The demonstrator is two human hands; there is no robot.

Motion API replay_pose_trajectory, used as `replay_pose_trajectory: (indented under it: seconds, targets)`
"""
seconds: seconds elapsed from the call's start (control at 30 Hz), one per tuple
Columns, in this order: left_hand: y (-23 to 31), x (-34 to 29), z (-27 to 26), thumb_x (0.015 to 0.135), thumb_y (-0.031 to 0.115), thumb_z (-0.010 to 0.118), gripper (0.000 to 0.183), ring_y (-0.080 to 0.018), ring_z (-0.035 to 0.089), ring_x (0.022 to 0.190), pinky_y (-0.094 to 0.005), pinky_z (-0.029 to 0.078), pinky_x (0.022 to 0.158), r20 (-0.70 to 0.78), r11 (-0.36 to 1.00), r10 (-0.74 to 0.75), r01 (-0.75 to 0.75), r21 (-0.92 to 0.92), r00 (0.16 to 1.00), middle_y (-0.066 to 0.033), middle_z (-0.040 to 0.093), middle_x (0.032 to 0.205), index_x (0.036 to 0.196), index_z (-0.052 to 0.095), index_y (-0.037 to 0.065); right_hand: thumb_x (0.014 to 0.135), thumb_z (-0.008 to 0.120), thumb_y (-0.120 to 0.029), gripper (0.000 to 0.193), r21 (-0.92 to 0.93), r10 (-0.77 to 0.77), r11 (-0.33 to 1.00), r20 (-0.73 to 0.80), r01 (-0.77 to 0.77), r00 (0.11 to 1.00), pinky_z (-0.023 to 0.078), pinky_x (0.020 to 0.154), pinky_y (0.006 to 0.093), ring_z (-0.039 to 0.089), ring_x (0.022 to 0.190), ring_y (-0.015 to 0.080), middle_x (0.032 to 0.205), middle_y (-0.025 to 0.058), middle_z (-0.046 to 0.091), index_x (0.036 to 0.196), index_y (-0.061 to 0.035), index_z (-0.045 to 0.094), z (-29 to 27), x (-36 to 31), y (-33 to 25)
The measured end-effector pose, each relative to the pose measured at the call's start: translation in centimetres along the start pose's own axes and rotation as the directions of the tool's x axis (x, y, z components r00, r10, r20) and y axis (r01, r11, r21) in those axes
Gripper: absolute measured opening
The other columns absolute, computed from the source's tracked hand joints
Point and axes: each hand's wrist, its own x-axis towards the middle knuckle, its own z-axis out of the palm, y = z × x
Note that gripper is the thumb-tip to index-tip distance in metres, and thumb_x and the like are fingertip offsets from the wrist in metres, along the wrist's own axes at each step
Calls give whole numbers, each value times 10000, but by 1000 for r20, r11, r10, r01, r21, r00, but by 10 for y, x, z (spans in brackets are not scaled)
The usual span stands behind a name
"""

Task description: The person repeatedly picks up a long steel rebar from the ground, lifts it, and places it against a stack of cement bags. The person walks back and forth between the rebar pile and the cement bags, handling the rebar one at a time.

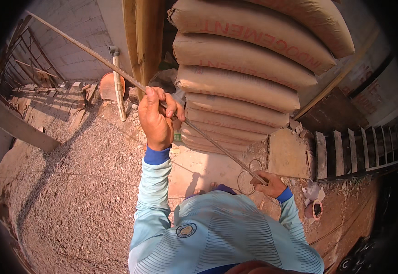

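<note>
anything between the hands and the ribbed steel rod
Nothing visible: the left hand grips the ribbed steel rod directly, and the right hand holds it near its lower-right end. The stacked sacks appear behind the rod, not between it and either hand.

Sack stack (240,80) stands far, right of centre; timber post (148,41) just left of it; pipe (118,86) left of the post. Gravel (84,182) lies on the left ground. Slatted rack (353,153) sits right of the stack. Rod (217,144) runs far left to near right, in left hand (155,114) and, nearer, right hand (271,184).
</note>
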Motion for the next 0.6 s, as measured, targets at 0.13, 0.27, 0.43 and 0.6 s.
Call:
replay_pose_trajectory:
  seconds: [0.13,0.27,0.43,0.6]
  targets:
    - [23,43,5,1009,417,357,392,-145,355,383,-253,340,409,-31,992,120,-119,33,992,-7,315,506,820,403,77,893,582,-174,179,-115,-221,974,-284,196,933,423,567,274,521,602,122,642,55,556,873,0,619,21,0,8]
    - [32,75,-6,1008,447,317,402,-171,463,517,-280,419,562,-13,992,45,-43,118,999,-25,411,605,933,438,71,927,533,-235,326,-269,-377,918,-358,292,854,366,506,328,469,543,158,576,91,486,707,5,517,6,40,-10]
    - [12,68,-11,1003,476,259,530,-233,624,826,-350,482,787,27,990,-61,57,129,998,-119,617,835,1206,417,12,925,540,-267,365,-232,-405,911,-337,342,850,345,506,331,441,546,158,560,97,447,685,4,490,-9,58,-12]
    - [-22,43,1,1010,418,325,433,-210,622,766,-323,481,727,45,980,-97,88,176,994,-88,581,767,1162,405,21,927,539,-300,391,-224,-417,906,-333,359,846,343,523,333,435,563,162,573,100,463,689,7,494,-10,66,0]
